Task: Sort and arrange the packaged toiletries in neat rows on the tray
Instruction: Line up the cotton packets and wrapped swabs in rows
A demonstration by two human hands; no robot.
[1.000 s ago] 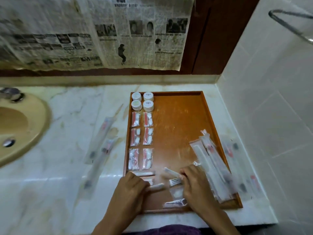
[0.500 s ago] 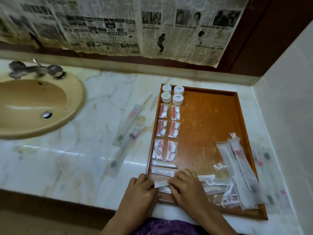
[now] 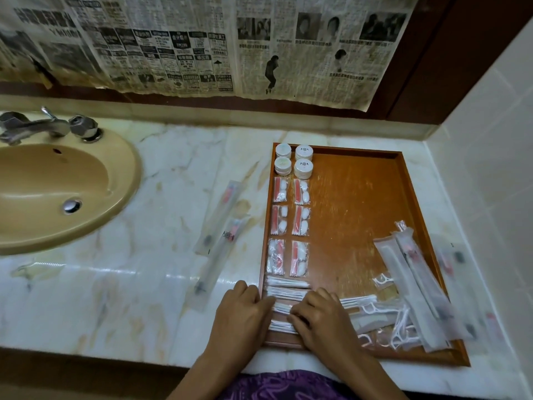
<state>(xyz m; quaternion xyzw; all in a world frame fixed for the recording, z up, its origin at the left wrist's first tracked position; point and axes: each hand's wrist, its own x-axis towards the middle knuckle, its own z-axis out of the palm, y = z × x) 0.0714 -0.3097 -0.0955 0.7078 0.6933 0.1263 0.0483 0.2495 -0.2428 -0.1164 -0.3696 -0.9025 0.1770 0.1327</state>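
Observation:
A brown wooden tray (image 3: 360, 197) lies on the marble counter. Down its left side run several white round jars (image 3: 303, 153), several red-and-white sachets (image 3: 301, 192) in pairs, and stacked cotton-swab packets (image 3: 285, 282). My left hand (image 3: 242, 310) sits at the tray's near left corner and my right hand (image 3: 320, 316) beside it, fingers of both curled onto the swab packets (image 3: 281, 308) between them. Long clear toothbrush packets (image 3: 415, 287) and floss-pick packets (image 3: 383, 313) lie heaped at the tray's near right.
Two long clear packets (image 3: 222, 223) lie on the counter (image 3: 161, 197) left of the tray. A tan sink (image 3: 57, 180) with a metal tap (image 3: 43, 125) is at far left. A tiled wall stands right, newspaper hangs behind.
The view has swung left and steadied, bringing the sink in. Both hands have closed in together on the swab packets at the tray's near left corner.

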